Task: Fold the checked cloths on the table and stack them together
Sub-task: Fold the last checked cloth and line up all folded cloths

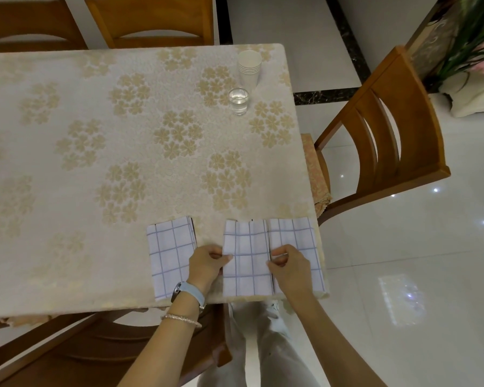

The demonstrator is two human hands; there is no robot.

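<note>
Three folded white cloths with blue checks lie side by side near the table's front right corner. The left cloth [170,255] lies apart from the others. The middle cloth [248,270] and the right cloth [296,238] touch edge to edge. My left hand [206,263] pinches the left edge of the middle cloth. My right hand [289,265] pinches its right edge, resting over the right cloth.
The table [95,163] wears a cream cloth with gold flowers. A glass of water [238,101] and a stack of paper cups [249,68] stand at the far right. Wooden chairs [383,135] surround the table; one chair back [95,350] is right below my arms.
</note>
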